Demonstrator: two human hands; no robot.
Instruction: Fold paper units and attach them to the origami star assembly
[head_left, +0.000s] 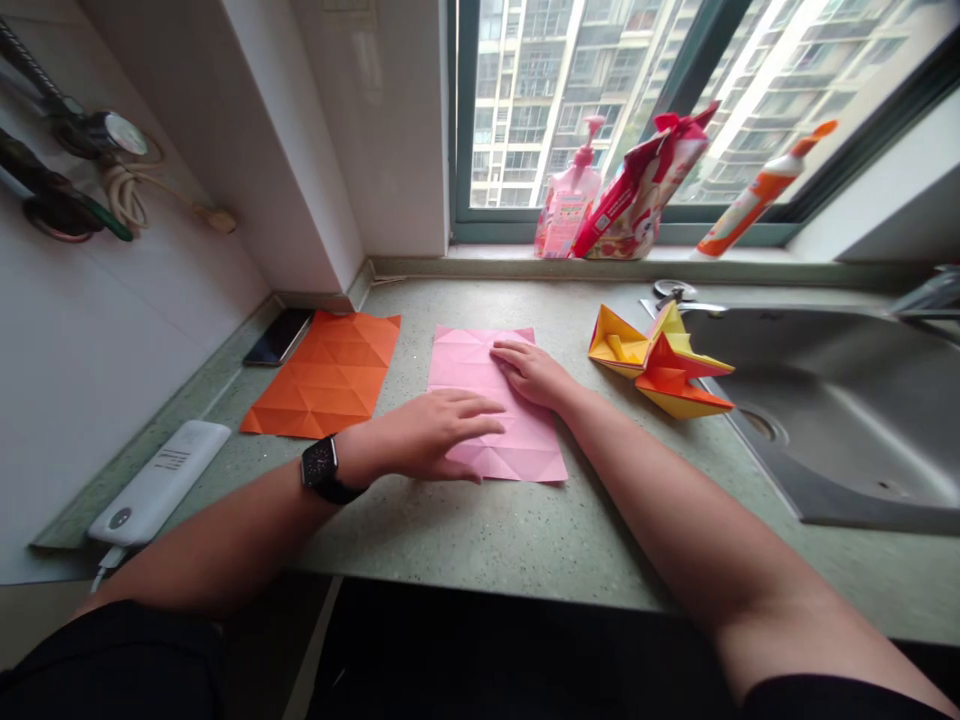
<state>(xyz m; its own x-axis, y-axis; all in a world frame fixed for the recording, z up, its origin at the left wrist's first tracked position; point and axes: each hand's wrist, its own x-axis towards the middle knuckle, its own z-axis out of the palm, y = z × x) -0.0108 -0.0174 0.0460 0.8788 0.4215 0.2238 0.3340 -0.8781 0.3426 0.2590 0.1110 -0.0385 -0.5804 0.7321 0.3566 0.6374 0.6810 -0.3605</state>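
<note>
A creased sheet of pink paper point(517, 450) lies unfolded on the counter in front of me. My right hand point(534, 372) rests on its upper right part, fingers stretched out flat. Over the sheet's lower left side is my left hand point(435, 435), fingers apart and holding nothing; whether it touches the paper I cannot tell. A black watch point(321, 468) is on my left wrist. To the left lies a sheet of orange paper point(330, 370) with a grid of fold creases. Folded yellow and orange paper pieces point(660, 360) stand right of my right hand.
A steel sink point(862, 400) is set into the counter point(480, 540) at right. A phone point(279, 336) and a white power bank point(161, 480) lie at left. On the windowsill are a pink pump bottle point(568, 200), a red bag point(645, 190) and an orange bottle point(754, 205).
</note>
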